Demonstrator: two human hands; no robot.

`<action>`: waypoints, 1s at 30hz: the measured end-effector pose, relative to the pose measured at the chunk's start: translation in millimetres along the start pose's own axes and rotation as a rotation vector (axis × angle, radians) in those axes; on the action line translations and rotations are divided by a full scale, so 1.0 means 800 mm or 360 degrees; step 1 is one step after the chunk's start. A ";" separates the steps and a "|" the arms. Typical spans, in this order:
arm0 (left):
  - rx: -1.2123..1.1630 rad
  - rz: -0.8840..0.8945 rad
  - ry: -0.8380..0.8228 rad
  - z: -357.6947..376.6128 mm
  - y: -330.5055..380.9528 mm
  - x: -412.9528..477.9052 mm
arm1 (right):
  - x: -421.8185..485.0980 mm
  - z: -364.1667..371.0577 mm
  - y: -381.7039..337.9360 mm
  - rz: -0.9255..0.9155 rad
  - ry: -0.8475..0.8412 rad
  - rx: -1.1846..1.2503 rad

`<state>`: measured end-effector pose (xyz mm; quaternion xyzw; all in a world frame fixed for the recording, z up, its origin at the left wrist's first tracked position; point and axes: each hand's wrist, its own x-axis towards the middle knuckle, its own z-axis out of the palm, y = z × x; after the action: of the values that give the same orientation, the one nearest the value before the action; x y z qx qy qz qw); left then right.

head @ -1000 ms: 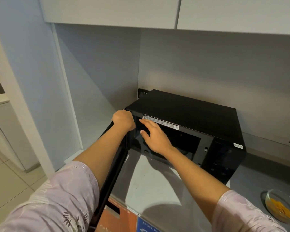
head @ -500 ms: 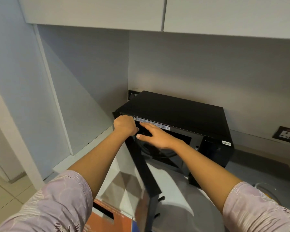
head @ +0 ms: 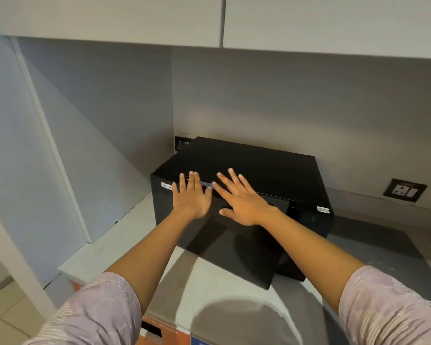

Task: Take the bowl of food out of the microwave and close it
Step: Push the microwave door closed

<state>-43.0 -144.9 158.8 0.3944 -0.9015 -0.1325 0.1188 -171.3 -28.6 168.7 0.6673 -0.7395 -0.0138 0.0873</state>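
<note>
Pale upper cabinets [head: 110, 16] run overhead, above a grey back wall. Beneath them, a light grey tabletop [head: 115, 247] carries a black microwave [head: 259, 165], set in the corner against the wall. The microwave door [head: 229, 242] sits flush with the body, closed.

Both arms reach forward in patterned lilac sleeves [head: 97, 312]. The left hand [head: 192, 197] lies flat on the upper part of the door, fingers straight and together, tips reaching the top edge, holding nothing. The right hand [head: 241, 202] lies flat just beside it, fingers spread across the top edge, thumb out low, holding nothing.

A glass bowl [head: 381, 265] shows only as a faint curved rim on the tabletop to the right of the microwave, just above the right sleeve; its contents cannot be made out.

A wall socket [head: 404, 190] sits to the right. A white label [head: 166, 185] marks the door's upper left corner, and a small sticker [head: 323, 209] the upper right of the front.
</note>
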 end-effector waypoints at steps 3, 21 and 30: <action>0.0010 0.0078 0.0003 0.005 0.007 0.007 | -0.004 0.006 0.010 0.0022 0.0036 -0.0086; 0.0264 0.0855 0.0088 0.015 -0.016 0.035 | 0.005 0.022 0.020 0.0383 0.0185 -0.0057; 0.0218 0.0819 0.0228 0.025 -0.013 0.043 | 0.009 0.026 0.026 0.0333 0.0332 -0.0174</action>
<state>-64.6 -174.4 140.6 0.1680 -0.9683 -0.0084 0.1849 -195.2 -35.7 152.2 0.5786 -0.7901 0.0245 0.2009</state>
